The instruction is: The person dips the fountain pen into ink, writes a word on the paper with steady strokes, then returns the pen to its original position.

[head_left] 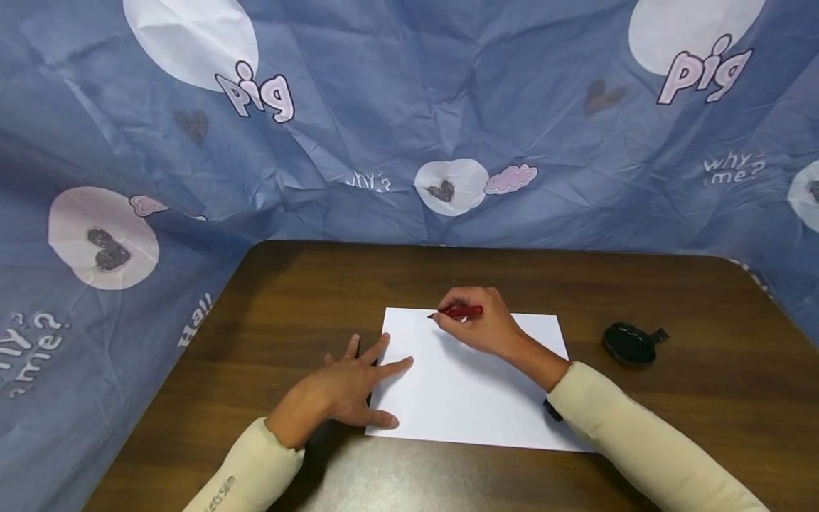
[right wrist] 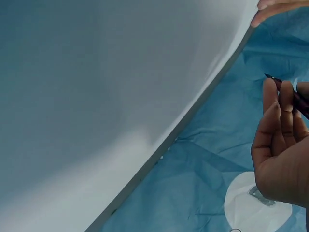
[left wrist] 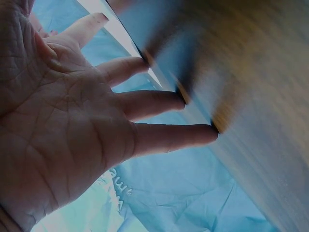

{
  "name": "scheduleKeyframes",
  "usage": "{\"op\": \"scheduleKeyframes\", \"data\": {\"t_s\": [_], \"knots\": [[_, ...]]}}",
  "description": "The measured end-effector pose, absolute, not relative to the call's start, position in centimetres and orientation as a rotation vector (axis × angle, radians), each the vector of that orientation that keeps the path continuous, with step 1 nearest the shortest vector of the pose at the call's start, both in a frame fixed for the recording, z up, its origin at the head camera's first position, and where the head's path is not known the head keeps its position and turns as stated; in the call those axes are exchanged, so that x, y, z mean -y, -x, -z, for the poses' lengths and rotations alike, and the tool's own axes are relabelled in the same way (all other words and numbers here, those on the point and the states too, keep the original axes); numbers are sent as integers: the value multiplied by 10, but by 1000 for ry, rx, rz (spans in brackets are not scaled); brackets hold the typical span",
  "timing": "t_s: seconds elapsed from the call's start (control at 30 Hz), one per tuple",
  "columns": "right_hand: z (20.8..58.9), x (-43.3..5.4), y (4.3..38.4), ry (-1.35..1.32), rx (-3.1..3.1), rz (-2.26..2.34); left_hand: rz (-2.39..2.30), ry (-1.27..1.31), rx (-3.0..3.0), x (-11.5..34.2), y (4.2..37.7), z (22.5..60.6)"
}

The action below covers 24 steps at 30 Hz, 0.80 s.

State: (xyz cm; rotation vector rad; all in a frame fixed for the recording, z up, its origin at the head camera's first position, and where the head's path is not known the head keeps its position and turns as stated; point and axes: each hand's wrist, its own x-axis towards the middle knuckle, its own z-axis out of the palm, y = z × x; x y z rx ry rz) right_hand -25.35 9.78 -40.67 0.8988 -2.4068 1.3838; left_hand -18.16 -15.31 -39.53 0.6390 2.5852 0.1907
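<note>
A white sheet of paper (head_left: 473, 398) lies on the brown table, with no marks that I can make out. My right hand (head_left: 480, 320) pinches a red pen (head_left: 466, 311) near the sheet's far edge. In the right wrist view the dark tip of the pen (right wrist: 273, 77) stands apart from the paper (right wrist: 120, 87). At the sheet's left edge, my left hand (head_left: 352, 387) has its fingers spread, thumb and index finger over the paper. The left wrist view shows the palm of that hand (left wrist: 72, 106) raised and its straight fingertips touching down.
A dark pan-shaped dish (head_left: 630, 345) with a short handle sits on the table (head_left: 704, 398) to the right of the paper. Part of a small black object (head_left: 553, 410) shows beside the right sleeve. Blue printed cloth (head_left: 384, 85) hangs behind and along the sides.
</note>
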Motion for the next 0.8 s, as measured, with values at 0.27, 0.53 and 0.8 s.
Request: {"op": "scheduleKeyframes", "data": {"t_s": [0.27,0.53,0.8], "knots": [[414,-90,254,-892,2487,-1455,-198,-638,-2568,154,182,395],[417,-85,254,-879,2591,-1450,-173,-644,-2580,153,182,395],[418,-81,252,-916,2616,-1395,-181,-652,-2589,154,180,396]]}}
